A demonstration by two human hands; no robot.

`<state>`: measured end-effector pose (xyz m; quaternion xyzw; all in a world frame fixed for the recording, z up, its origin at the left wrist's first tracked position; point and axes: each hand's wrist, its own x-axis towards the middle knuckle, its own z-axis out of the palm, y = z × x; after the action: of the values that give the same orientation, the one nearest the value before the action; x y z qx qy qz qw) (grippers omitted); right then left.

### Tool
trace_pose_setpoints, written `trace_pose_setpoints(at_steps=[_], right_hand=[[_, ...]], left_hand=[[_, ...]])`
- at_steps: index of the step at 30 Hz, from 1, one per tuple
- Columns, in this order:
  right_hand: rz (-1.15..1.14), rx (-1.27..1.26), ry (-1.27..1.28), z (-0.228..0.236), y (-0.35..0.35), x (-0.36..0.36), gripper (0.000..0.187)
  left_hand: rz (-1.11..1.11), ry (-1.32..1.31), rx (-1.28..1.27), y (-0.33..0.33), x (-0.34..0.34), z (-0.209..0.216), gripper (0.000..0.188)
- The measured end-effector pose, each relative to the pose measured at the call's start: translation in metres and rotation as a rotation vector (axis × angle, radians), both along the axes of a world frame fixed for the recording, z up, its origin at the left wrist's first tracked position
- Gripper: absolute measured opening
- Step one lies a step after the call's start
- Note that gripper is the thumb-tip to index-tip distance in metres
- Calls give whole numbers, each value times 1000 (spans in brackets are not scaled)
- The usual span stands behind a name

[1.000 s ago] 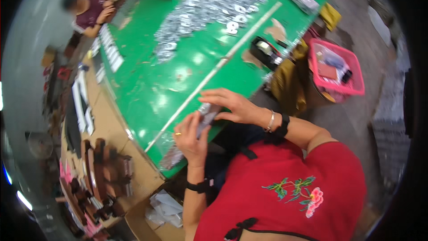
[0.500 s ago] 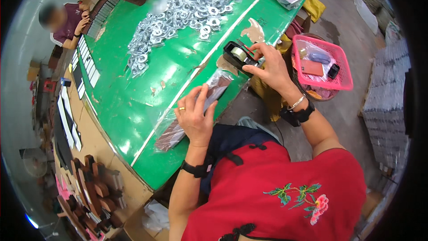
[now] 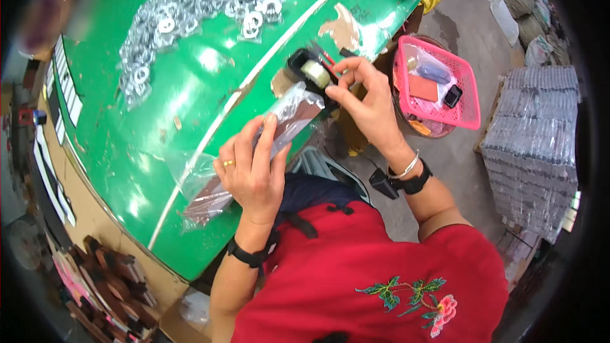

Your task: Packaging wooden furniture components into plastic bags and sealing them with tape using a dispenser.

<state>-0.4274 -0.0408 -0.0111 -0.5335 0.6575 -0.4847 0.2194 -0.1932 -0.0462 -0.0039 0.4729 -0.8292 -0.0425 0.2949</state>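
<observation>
My left hand (image 3: 254,165) holds a clear plastic bag with flat brown pieces inside (image 3: 210,190), pressed over the near edge of the green table (image 3: 159,146). My right hand (image 3: 365,98) reaches to a black tape dispenser (image 3: 308,70) at the table edge, thumb and fingers pinched at the clear tape roll. Both wrists carry black bands, and the right also has a thin bracelet.
A heap of small shiny bagged rings (image 3: 190,0) covers the far table. A pink basket (image 3: 467,95) with small items stands at right, beside stacked grey trays (image 3: 534,146). Brown pieces are stacked in boxes (image 3: 108,279) at lower left. Another person (image 3: 38,19) sits far left.
My right hand left the bag and reached out to the tape dispenser. My left hand kept the bag and now holds it flatter along the table edge.
</observation>
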Motion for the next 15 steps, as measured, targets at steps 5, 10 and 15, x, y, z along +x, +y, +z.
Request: trace_pose_setpoints(at_steps=[5, 10, 15], right_hand=[[-19, 118, -70, 25, 22, 2, 23], [32, 192, -495, 18, 64, -17, 26], [37, 249, -696, -8, 71, -13, 23]], left_hand=[[6, -31, 19, 3, -3, 2, 56], [4, -28, -27, 3, -1, 1, 56], [0, -32, -40, 6, 0, -1, 56]])
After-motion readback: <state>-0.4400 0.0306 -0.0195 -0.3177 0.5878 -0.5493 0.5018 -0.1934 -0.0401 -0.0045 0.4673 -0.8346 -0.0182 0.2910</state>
